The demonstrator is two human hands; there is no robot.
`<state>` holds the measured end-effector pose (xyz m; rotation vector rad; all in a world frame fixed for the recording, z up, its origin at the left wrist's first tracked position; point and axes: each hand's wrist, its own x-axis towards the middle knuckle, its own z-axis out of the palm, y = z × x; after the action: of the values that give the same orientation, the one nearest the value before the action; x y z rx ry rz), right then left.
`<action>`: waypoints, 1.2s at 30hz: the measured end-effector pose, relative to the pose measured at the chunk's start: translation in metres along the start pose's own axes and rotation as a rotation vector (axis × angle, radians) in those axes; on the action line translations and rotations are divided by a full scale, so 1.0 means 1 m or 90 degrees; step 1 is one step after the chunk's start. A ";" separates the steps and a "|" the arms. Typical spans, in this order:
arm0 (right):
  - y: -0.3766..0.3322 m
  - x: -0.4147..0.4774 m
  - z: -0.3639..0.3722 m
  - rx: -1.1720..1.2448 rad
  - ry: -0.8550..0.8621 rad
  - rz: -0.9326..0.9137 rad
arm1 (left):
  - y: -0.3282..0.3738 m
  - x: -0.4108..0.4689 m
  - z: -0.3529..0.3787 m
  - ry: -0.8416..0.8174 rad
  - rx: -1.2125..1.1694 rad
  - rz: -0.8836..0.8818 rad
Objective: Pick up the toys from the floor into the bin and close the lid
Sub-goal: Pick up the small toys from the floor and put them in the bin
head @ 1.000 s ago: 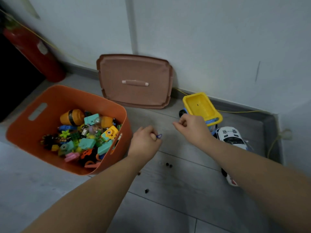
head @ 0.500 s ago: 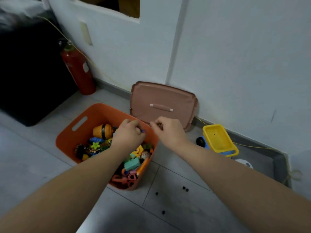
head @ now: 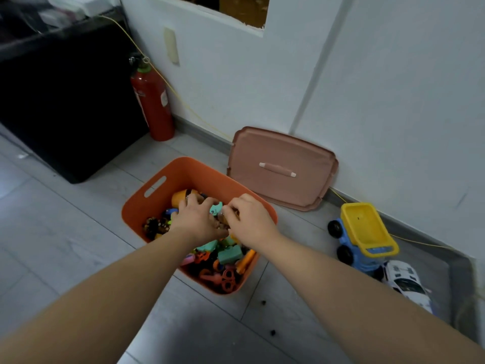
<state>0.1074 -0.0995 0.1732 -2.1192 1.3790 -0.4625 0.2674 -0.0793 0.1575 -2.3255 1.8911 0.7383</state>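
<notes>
An orange bin (head: 183, 166) stands on the grey floor, holding several small colourful toys. Both my hands are over its middle. My left hand (head: 196, 219) lies palm down on the toys with its fingers spread. My right hand (head: 252, 219) hovers beside it with the fingers curled downward, and anything inside them is hidden. The brown lid (head: 280, 153) with a handle leans against the white wall behind the bin. A blue and yellow dump truck (head: 363, 232) and a white toy car (head: 406, 285) sit on the floor to the right.
A red fire extinguisher (head: 153, 101) stands by the wall at the back left, next to a black cabinet (head: 65, 101). A yellow cord runs along the wall base. Small dark bits (head: 263, 302) lie on the tiles in front of the bin.
Both hands moved left from the floor near the truck to over the bin. The left hand's fingers have spread apart. The view tilted up and back.
</notes>
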 end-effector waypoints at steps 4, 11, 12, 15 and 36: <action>0.010 -0.011 -0.007 -0.010 0.035 0.012 | 0.006 -0.008 0.008 -0.004 0.045 -0.004; 0.039 -0.041 -0.034 -0.035 0.068 0.004 | 0.039 -0.022 0.018 0.122 -0.015 0.009; 0.044 -0.044 -0.037 -0.040 0.078 0.003 | 0.046 -0.023 0.018 0.140 -0.043 0.024; 0.068 -0.065 -0.045 -0.059 0.114 0.016 | 0.082 -0.030 0.029 0.166 -0.041 0.131; 0.258 -0.197 0.023 -0.097 -0.126 0.294 | 0.162 -0.047 0.226 -0.162 0.057 0.277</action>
<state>-0.1454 0.0063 -0.0026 -1.8143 1.7590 0.0357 0.0353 -0.0017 0.0167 -1.6849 2.2714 0.9095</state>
